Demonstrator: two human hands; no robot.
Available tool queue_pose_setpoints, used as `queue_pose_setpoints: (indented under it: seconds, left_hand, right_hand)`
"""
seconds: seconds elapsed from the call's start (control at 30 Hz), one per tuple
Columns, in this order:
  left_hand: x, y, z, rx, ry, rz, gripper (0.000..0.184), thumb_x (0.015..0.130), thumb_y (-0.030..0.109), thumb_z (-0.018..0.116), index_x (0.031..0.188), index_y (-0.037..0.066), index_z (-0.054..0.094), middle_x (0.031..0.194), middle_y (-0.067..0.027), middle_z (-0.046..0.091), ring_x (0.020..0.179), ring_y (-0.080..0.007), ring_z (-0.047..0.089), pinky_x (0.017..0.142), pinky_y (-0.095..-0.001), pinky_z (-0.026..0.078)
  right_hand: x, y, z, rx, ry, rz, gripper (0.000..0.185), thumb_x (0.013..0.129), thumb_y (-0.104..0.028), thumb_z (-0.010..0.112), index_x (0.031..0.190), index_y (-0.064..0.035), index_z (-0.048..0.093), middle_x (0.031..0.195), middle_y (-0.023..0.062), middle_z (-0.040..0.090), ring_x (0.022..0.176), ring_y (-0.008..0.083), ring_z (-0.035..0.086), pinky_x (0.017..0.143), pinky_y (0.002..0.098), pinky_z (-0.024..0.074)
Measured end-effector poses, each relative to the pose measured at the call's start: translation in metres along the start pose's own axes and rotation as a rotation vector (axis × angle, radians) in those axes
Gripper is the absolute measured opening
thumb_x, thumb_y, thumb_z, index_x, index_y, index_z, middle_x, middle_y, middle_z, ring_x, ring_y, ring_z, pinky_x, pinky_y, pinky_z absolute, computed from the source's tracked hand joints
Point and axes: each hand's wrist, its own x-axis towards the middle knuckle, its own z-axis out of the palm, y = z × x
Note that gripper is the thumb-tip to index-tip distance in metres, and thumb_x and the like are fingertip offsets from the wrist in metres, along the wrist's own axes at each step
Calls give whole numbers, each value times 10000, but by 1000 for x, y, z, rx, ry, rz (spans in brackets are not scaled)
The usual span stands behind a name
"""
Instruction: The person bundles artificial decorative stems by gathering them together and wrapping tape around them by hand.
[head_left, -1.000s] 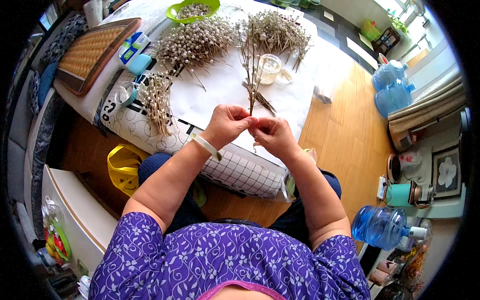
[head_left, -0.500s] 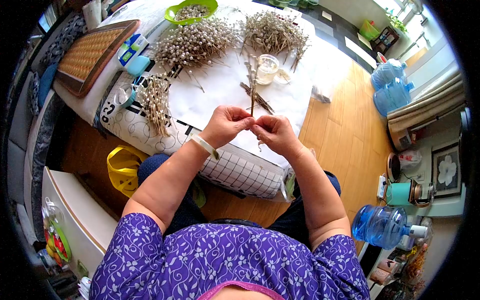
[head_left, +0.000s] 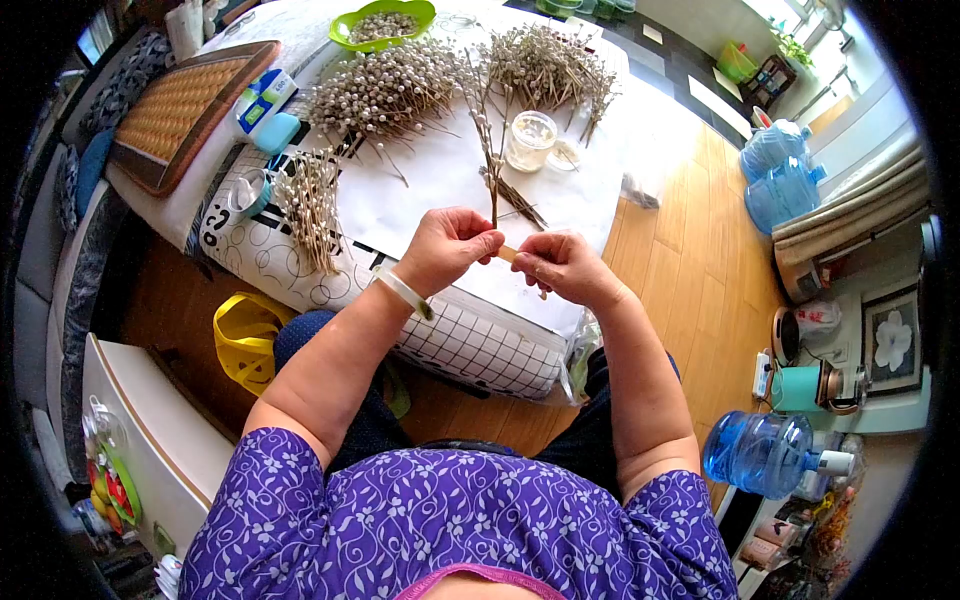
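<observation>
My left hand (head_left: 455, 245) is closed, pinching the base of a thin brown branch (head_left: 494, 165) with small pale buds, which points up and away over the table. A short tan strip of what looks like tape (head_left: 508, 254) stretches from the branch's base to my right hand (head_left: 565, 268). The right fingers are closed on the strip, and a loose end hangs below them. Just beyond my hands lie several short dark sticks (head_left: 520, 204), a clear plastic cup (head_left: 530, 140) and its lid (head_left: 564, 156).
Bundles of budded stems lie on the white table: a large pile (head_left: 385, 92), another (head_left: 548, 68) and a smaller bunch (head_left: 306, 205). Tape rolls (head_left: 250, 192), a blue packet (head_left: 266, 98) and a green bowl (head_left: 342, 34) are also there. A yellow bag (head_left: 240, 350) stands lower left.
My hands have moved apart, the right one going right, and the tan strip now shows between them. The branch has tilted left, its buds spreading more widely in view.
</observation>
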Motion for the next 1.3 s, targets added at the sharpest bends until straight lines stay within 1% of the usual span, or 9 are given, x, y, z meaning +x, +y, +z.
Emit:
queue_pose_setpoints:
  seconds: [0.4,0.5,0.6,0.73,0.83,0.97,1.1,1.2,1.3]
  left_hand:
    - [-1,4,-5,-114,-42,-29,134,754,98,641,784,-25,597,671,-56,597,566,-89,539,520,-200,441]
    - [-2,2,-3,13,-22,-50,103,761,81,632,781,-10,586,676,-43,592,603,-89,543,555,-202,446]
    - [-3,-2,0,96,-45,22,89,766,70,624,782,-8,586,673,-32,587,616,-78,537,560,-197,443]
    - [-1,-8,2,117,-47,85,82,768,66,620,776,-8,583,687,-29,586,628,-67,532,562,-196,442]
    - [-2,-4,2,169,-23,72,76,774,59,605,762,-8,573,676,-21,575,616,-62,514,557,-200,432]
    - [0,-8,3,345,14,153,61,783,43,575,756,-8,555,659,-10,542,612,-63,482,556,-202,413]
    - [-1,-3,7,242,82,77,52,791,36,557,770,-10,545,669,-13,533,629,-66,479,567,-198,407]
    - [0,-12,7,144,91,104,74,780,50,570,788,-21,550,699,-44,581,607,-75,499,554,-214,428]
    - [-1,1,-2,49,83,29,77,789,57,573,786,-18,555,694,-43,584,605,-83,517,556,-214,441]
  right_hand:
    - [-3,-4,-20,-49,-104,113,141,816,-154,572,771,-26,609,570,-20,542,511,41,479,460,182,389]
    - [-2,-3,-20,-116,-101,159,192,802,-161,588,946,-35,587,772,35,605,688,76,554,525,184,431]
    - [-1,-8,-8,231,-121,-84,542,760,-160,632,1228,-30,392,1201,119,458,1062,166,464,680,223,472]
    - [13,2,13,165,-70,-86,217,779,-124,614,941,1,544,759,9,565,698,66,543,578,202,465]
    - [14,0,13,21,-39,-7,116,791,-117,597,815,-6,576,651,5,556,592,54,524,518,195,450]
    - [12,-1,18,-36,28,-17,122,794,-110,590,734,-5,582,582,-2,536,519,52,491,472,200,427]
    - [9,-6,28,-332,229,-265,118,780,-82,586,710,10,562,561,2,519,502,62,454,454,221,382]
    - [7,-14,31,-507,380,-673,148,752,-122,603,676,-10,543,512,113,488,430,144,422,440,290,372]
    - [-1,-8,17,-207,219,-308,158,769,-129,596,687,-3,547,506,71,501,456,107,443,445,286,381]
